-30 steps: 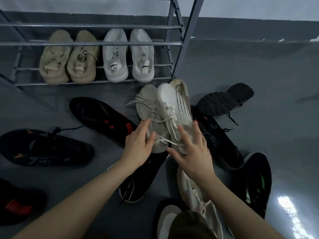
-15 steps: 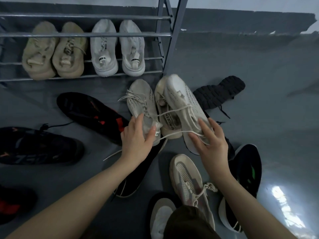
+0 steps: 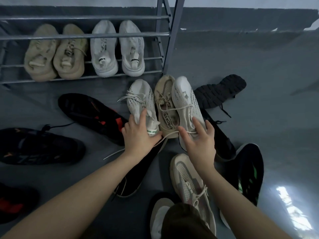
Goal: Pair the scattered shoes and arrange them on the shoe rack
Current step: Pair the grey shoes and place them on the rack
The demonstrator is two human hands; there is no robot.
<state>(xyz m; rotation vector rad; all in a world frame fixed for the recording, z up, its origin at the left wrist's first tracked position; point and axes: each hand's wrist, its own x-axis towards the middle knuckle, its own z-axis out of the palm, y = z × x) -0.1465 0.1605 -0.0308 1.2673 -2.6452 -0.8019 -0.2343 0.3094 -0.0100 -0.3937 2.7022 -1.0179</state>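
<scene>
Cream Pair Pulled Apart Below the Rack

Since a second ago the two cream knit sneakers, then pressed together at frame centre, have been drawn apart, and a tan sneaker (image 3: 165,107) now shows between them; both hands have spread with them.

Left hand (image 3: 139,136) grips the heel of the left cream sneaker (image 3: 142,102), thumb and fingers curled round its collar, toe pointing up the frame toward the rack; right hand (image 3: 198,142) holds the heel end of the right cream sneaker (image 3: 187,104), fingers (image 3: 197,124) curled over its upper with a loose lace running under them; this shoe lies tilted against the tan one, probably being lifted clear of it so the matching pair can travel together.

Both held shoes sit on the grey floor just below the shoe rack (image 3: 162,57), whose lower shelf, upper left of the frame, already carries a beige pair (image 3: 55,54) and a white pair (image 3: 117,49), heels outward; the heel grip likely suits sliding the shoes in toe-first the same way.

Black sneakers (image 3: 91,116) lie scattered left and right, and a mesh sneaker (image 3: 188,180) lies lower centre, all unpaired; most of the task remains.
</scene>
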